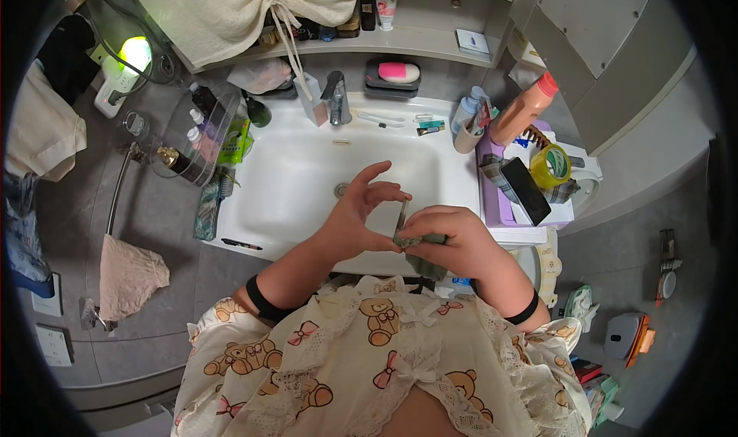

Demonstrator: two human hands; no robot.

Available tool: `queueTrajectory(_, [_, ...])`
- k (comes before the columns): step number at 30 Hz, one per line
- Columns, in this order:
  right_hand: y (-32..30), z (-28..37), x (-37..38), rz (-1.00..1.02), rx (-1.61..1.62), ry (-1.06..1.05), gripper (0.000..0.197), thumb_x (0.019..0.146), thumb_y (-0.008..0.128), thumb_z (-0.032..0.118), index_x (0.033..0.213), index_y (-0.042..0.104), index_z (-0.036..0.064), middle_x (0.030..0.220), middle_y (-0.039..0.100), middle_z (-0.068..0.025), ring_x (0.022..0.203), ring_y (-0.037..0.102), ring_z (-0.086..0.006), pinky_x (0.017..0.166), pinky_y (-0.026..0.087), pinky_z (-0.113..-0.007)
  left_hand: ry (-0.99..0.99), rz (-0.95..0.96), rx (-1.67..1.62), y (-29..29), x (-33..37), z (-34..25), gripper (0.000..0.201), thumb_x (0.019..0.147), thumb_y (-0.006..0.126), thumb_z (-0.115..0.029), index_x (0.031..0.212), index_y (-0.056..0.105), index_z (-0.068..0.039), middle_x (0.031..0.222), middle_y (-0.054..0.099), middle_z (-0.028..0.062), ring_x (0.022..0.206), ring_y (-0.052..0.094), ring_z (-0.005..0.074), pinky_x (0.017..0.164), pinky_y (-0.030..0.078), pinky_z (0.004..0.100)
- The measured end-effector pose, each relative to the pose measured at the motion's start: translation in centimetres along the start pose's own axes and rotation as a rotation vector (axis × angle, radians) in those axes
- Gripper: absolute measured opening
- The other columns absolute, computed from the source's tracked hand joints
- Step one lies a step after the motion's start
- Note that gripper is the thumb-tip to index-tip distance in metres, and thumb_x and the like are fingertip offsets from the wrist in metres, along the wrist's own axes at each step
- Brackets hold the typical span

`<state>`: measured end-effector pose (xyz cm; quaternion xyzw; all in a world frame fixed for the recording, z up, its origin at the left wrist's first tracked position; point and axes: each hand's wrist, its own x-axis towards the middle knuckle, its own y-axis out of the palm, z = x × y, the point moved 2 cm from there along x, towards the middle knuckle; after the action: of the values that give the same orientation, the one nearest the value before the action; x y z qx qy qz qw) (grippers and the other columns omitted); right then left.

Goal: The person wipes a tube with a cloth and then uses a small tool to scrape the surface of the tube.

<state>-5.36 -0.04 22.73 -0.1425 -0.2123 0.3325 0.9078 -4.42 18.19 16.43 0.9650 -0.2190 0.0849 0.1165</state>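
Note:
Above the front of the white sink (pixel 254 168), my two hands meet at a small grey-green object (pixel 410 242) with a thin, pale, upright edge. My left hand (pixel 361 210) holds that thin edge between its fingertips and thumb, its index finger raised. With fingers curled and thumb on top, my right hand (pixel 453 237) grips the green part from the right. Its exact kind cannot be made out, as my fingers cover much of it. Some dark green material (pixel 427 268) hangs below my right hand.
A faucet (pixel 336 99) and a soap dish (pixel 392 83) stand behind the basin. At the right are a purple box (pixel 492 199), a black phone (pixel 526 191), yellow tape (pixel 550 166) and an orange bottle (pixel 525 108). A pen (pixel 241 244) lies on the front left rim.

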Motion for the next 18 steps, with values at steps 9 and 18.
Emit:
queueTrajectory(9, [0.0,-0.9,0.2,-0.351,-0.271,0.051,0.018,0.074,0.065,0.006,0.091,0.064,0.0048,0.084,0.063,-0.0093,0.075,0.06,-0.0253,0.067,0.048,-0.031,-0.064,0.03,-0.107,0.1,0.1,-0.3,0.113,0.049,0.084,-0.003,0.138,0.016,-0.012,0.113,0.054,0.0064,0.115,0.045,0.0193,0.106,0.025,0.0389])
queueTrajectory(18, [0.0,-1.3,-0.2,-0.282,0.14,0.228,0.023,0.079,0.06,0.003,0.102,0.058,0.003,0.097,0.063,-0.0066,0.089,0.058,-0.013,0.079,0.045,-0.026,-0.106,0.019,-0.26,-0.2,-0.1,-0.7,0.116,0.049,0.086,-0.011,0.139,0.014,-0.017,0.119,0.052,0.0057,0.12,0.042,0.0187,0.102,0.028,0.0406])
